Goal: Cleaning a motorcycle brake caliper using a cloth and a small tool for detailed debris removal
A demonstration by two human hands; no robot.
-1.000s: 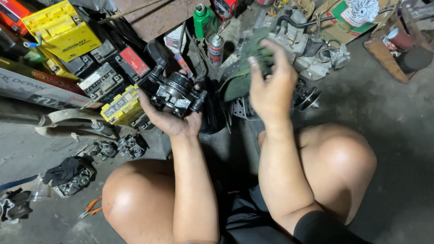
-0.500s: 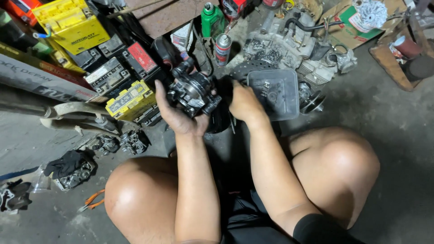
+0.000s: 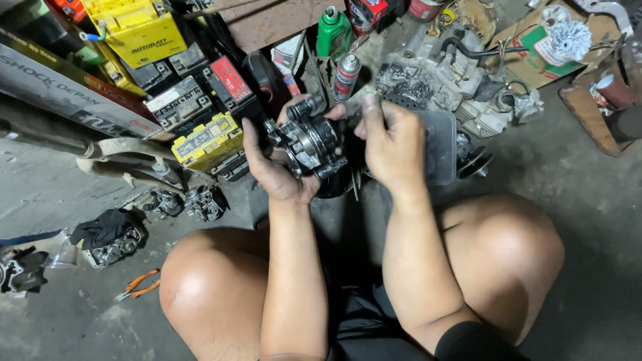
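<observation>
**Right hand comes back to the part**

Left to right: batteries [image 3: 200,137] lie on the floor, then the left hand [image 3: 277,175] cups a dark metal part [image 3: 309,142] from below, fingers curled round it. The right hand [image 3: 391,144], raised and apart a second ago, now closes on the part's right side (fingertips gripping its edge), so both hands steady it above the floor [image 3: 582,200].

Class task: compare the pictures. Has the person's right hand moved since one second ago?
Yes. The right hand has come down from over the engine block and leftward to meet the black metal part cradled in the left hand.
</observation>
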